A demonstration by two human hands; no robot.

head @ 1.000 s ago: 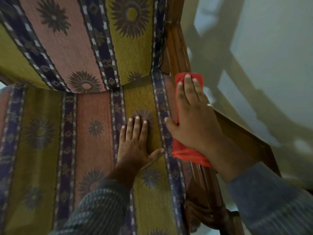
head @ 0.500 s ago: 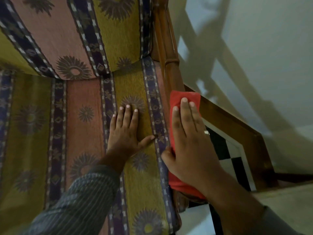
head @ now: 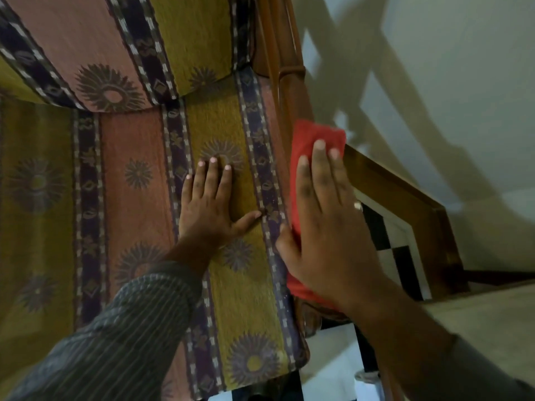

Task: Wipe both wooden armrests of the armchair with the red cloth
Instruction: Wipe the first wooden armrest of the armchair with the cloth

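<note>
The red cloth (head: 309, 137) lies folded along the right wooden armrest (head: 292, 91) of the armchair. My right hand (head: 327, 221) presses flat on the cloth, fingers straight and pointing toward the chair back, a ring on one finger. Most of the armrest's front part is hidden under cloth and hand. My left hand (head: 211, 204) rests flat on the striped seat cushion (head: 139, 157), fingers slightly spread, holding nothing. The left armrest is out of view.
The patterned backrest (head: 115, 53) fills the top left. A pale wall (head: 434, 82) rises to the right. A wooden-framed black-and-white checkered surface (head: 390, 241) sits right of the chair, and a beige ledge (head: 477, 308) lies at lower right.
My right hand and the red cloth have slid along the armrest from near the backrest toward its front end. My left hand stays flat on the seat. The view shifted.
</note>
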